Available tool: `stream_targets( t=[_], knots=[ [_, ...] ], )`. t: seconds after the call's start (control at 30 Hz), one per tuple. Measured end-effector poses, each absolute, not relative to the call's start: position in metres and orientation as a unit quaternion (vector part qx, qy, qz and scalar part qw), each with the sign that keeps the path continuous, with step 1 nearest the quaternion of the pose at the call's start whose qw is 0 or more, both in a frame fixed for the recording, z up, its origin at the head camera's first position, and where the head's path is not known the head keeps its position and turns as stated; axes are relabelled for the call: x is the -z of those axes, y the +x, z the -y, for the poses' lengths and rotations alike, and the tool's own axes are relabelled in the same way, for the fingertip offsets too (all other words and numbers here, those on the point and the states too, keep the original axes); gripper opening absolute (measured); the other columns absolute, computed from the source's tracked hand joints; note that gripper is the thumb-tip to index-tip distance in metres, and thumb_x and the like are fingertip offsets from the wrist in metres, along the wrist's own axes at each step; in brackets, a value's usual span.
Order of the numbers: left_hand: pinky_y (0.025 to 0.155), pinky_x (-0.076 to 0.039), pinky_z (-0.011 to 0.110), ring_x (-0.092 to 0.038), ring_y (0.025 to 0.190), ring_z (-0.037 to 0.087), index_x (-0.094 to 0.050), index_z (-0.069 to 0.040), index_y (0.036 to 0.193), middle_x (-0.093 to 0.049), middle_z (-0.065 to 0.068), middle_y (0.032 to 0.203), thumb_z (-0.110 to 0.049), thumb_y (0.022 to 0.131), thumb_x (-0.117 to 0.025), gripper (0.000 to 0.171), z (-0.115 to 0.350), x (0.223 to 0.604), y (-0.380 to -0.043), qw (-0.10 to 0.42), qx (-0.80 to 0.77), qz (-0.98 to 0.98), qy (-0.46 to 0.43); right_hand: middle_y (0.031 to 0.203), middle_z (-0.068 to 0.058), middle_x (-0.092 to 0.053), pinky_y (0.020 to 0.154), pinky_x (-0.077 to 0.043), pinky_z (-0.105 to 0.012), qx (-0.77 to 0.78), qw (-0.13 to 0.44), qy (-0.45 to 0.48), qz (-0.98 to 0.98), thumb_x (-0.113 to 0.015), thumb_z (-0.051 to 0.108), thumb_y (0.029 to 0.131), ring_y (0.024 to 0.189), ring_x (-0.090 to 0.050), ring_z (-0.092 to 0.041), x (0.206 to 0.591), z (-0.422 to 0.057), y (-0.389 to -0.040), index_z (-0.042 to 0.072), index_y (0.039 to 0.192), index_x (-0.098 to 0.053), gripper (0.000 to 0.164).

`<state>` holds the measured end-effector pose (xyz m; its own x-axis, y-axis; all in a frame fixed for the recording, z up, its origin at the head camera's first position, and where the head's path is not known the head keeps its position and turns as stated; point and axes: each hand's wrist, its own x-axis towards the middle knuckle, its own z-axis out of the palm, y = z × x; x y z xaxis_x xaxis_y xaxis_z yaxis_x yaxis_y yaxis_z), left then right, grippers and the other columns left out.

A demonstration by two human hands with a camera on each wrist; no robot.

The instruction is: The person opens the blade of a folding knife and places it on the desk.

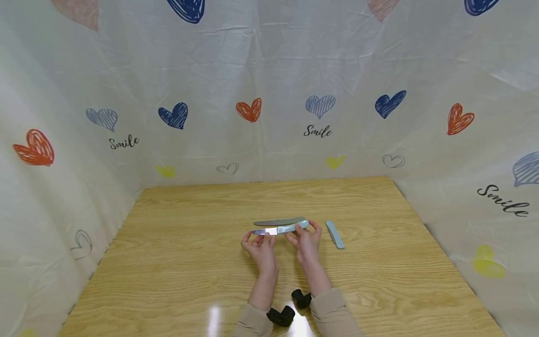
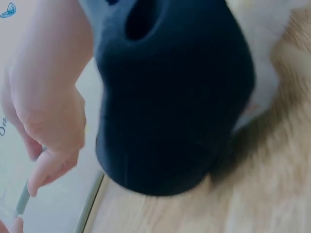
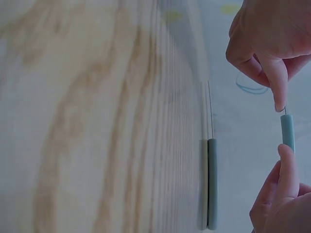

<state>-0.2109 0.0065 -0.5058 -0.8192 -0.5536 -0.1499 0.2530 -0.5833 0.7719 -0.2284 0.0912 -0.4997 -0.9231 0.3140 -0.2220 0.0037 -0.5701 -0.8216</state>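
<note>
A folding knife (image 1: pixel 289 228) with a light blue handle is held up with its blade out, pointing left. The left hand (image 1: pixel 263 255) pinches the blade between thumb and fingers. At the other end, the right hand (image 1: pixel 309 244) pinches the handle. Just behind lies a second unfolded knife (image 1: pixel 290 221) with a grey-green handle, also shown in the right wrist view, where its handle (image 3: pixel 212 184) rests on the table. Right of the right hand is a folded light blue knife (image 1: pixel 335 235). In the left wrist view a black wrist mount (image 2: pixel 170 107) covers much of the scene.
The wooden table (image 1: pixel 177 262) is surrounded on the back and sides by a white curtain (image 1: pixel 278 61) printed with hearts and the word Smile. Black devices (image 1: pixel 281 316) sit at both wrists, beside beige sleeves (image 1: pixel 334 311).
</note>
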Motion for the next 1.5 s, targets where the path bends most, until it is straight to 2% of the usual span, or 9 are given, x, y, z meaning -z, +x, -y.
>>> stream_targets(
  t=[0.17, 0.47, 0.6, 0.77, 0.97, 1.07, 1.23, 1.5],
  knots=[
    [0.08, -0.057, 0.029, -0.056, 0.087, 0.017, -0.02, 0.002, 0.132, -0.043, 0.016, 0.1, 0.018, 0.089, -0.051, 0.055, -0.006, 0.507, -0.211, 0.238, 0.87, 0.39, 0.188, 0.097, -0.014, -0.05, 0.074, -0.059, -0.029, -0.857, 0.101, -0.179, 0.474, -0.053, -0.006, 0.096, 0.075, -0.065, -0.016, 0.501, -0.093, -0.23, -0.002, 0.131, -0.021, 0.047],
    [0.082, -0.058, 0.031, -0.06, 0.083, 0.015, -0.026, 0.008, 0.131, -0.047, 0.013, 0.096, 0.016, 0.089, -0.056, 0.052, 0.0, 0.508, -0.214, 0.225, 0.874, 0.395, 0.172, 0.087, -0.009, -0.054, 0.07, -0.058, -0.024, -0.833, 0.099, -0.178, 0.514, -0.061, -0.007, 0.092, 0.072, -0.066, -0.013, 0.499, -0.105, -0.232, -0.005, 0.126, -0.033, 0.044],
    [0.085, -0.057, 0.036, -0.062, 0.081, 0.013, -0.027, 0.01, 0.132, -0.048, 0.012, 0.094, 0.013, 0.089, -0.059, 0.053, 0.004, 0.508, -0.214, 0.203, 0.87, 0.418, 0.165, 0.09, -0.008, -0.054, 0.073, -0.058, -0.024, -0.828, 0.078, -0.173, 0.527, -0.062, -0.006, 0.092, 0.073, -0.065, -0.01, 0.5, -0.114, -0.233, -0.007, 0.125, -0.037, 0.042],
    [0.085, -0.057, 0.037, -0.063, 0.078, 0.014, -0.029, 0.012, 0.134, -0.049, 0.012, 0.094, 0.01, 0.09, -0.059, 0.053, 0.011, 0.509, -0.215, 0.176, 0.853, 0.459, 0.177, 0.097, -0.011, -0.054, 0.084, -0.057, -0.03, -0.813, 0.031, -0.166, 0.558, -0.061, -0.005, 0.092, 0.079, -0.065, -0.012, 0.502, -0.124, -0.231, -0.013, 0.132, -0.035, 0.049],
    [0.085, -0.057, 0.037, -0.062, 0.077, 0.012, -0.034, 0.014, 0.134, -0.052, 0.016, 0.099, 0.01, 0.089, -0.06, 0.052, 0.019, 0.51, -0.217, 0.146, 0.837, 0.491, 0.192, 0.101, -0.015, -0.058, 0.095, -0.052, -0.04, -0.794, -0.006, -0.162, 0.586, -0.059, -0.007, 0.092, 0.093, -0.065, -0.023, 0.502, -0.131, -0.228, -0.018, 0.135, -0.035, 0.051],
    [0.085, -0.057, 0.035, -0.061, 0.081, 0.014, -0.036, 0.015, 0.134, -0.05, 0.018, 0.103, 0.01, 0.09, -0.059, 0.05, 0.023, 0.512, -0.218, 0.123, 0.835, 0.501, 0.192, 0.103, -0.015, -0.059, 0.096, -0.052, -0.04, -0.785, -0.013, -0.166, 0.597, -0.06, -0.006, 0.092, 0.095, -0.065, -0.024, 0.502, -0.134, -0.227, -0.017, 0.137, -0.034, 0.053],
    [0.081, -0.058, 0.03, -0.062, 0.082, 0.015, -0.035, 0.017, 0.137, -0.049, 0.014, 0.098, 0.009, 0.09, -0.06, 0.054, 0.03, 0.515, -0.218, 0.086, 0.834, 0.511, 0.192, 0.114, -0.022, -0.056, 0.095, -0.052, -0.038, -0.769, -0.027, -0.171, 0.615, -0.062, -0.003, 0.092, 0.099, -0.063, -0.025, 0.504, -0.137, -0.228, -0.017, 0.141, -0.032, 0.059],
    [0.087, -0.056, 0.036, -0.064, 0.089, 0.02, -0.026, 0.016, 0.144, -0.055, 0.013, 0.096, 0.007, 0.091, -0.062, 0.065, 0.037, 0.519, -0.221, 0.037, 0.829, 0.526, 0.188, 0.128, -0.032, -0.049, 0.095, -0.052, -0.039, -0.748, -0.061, -0.165, 0.64, -0.063, -0.001, 0.092, 0.109, -0.061, -0.033, 0.507, -0.138, -0.229, -0.015, 0.144, -0.028, 0.064]
  ],
)
